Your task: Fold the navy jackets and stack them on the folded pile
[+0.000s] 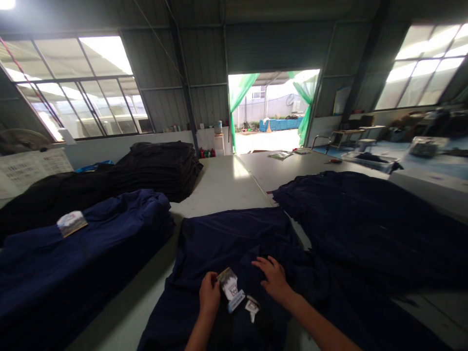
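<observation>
A dark navy garment (226, 231) lies spread out on the table in front of me. My left hand (209, 296) is closed at the left edge of a printed hang tag (228, 282), with thumb and fingers against it. Just below, a blue-and-white label (236, 301) overlaps the lower end of that tag. A small white label (252, 308) rests on the dark cloth to the right. My right hand (273, 278) is open, fingers spread over the garment, holding nothing.
Folded navy garments (109, 243) form a stack on the left, a similar tag (72, 223) on top. Behind it stands a black garment pile (161, 165). More navy garments (365, 219) heap up on the right. Packets (281, 154) lie at the table's (215, 187) far end.
</observation>
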Action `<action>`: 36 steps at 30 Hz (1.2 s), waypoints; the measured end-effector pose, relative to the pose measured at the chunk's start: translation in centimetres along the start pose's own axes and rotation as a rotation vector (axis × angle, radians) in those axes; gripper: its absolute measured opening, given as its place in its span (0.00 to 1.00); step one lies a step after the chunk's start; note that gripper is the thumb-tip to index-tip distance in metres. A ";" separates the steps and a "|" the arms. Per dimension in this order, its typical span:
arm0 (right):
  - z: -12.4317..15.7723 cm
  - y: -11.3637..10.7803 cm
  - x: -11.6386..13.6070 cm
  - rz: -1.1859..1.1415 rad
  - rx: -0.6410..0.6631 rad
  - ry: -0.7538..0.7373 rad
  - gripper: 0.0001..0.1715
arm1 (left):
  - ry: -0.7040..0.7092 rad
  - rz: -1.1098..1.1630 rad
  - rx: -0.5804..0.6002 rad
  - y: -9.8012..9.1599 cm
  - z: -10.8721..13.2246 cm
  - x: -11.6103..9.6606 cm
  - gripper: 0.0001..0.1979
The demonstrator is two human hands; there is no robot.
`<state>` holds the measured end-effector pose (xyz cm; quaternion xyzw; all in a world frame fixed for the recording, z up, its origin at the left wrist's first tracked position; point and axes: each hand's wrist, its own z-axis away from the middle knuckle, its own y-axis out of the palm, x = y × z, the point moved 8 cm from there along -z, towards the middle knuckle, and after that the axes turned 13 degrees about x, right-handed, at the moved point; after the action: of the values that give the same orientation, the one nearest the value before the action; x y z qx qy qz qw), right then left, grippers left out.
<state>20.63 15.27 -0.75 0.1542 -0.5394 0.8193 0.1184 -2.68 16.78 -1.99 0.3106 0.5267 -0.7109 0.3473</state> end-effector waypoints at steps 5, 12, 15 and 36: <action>1.1 -0.5 0.6 0.158 0.037 0.058 0.41 | -0.081 -0.186 0.035 0.0 0.3 1.5 0.25; 2.0 -2.9 0.0 0.340 0.120 0.350 0.21 | -0.318 -0.673 0.176 0.2 2.2 2.1 0.34; 1.6 -3.7 1.7 0.330 0.031 0.241 0.28 | -0.329 -0.692 0.206 0.2 2.5 1.9 0.35; 2.2 -3.3 -0.8 0.417 0.214 0.380 0.26 | -0.430 -0.811 0.076 -5.8 2.5 3.9 0.28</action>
<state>22.82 14.49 2.56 -0.1041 -0.4381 0.8924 0.0294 -9.86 14.87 -1.46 -0.0627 0.4954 -0.8565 0.1308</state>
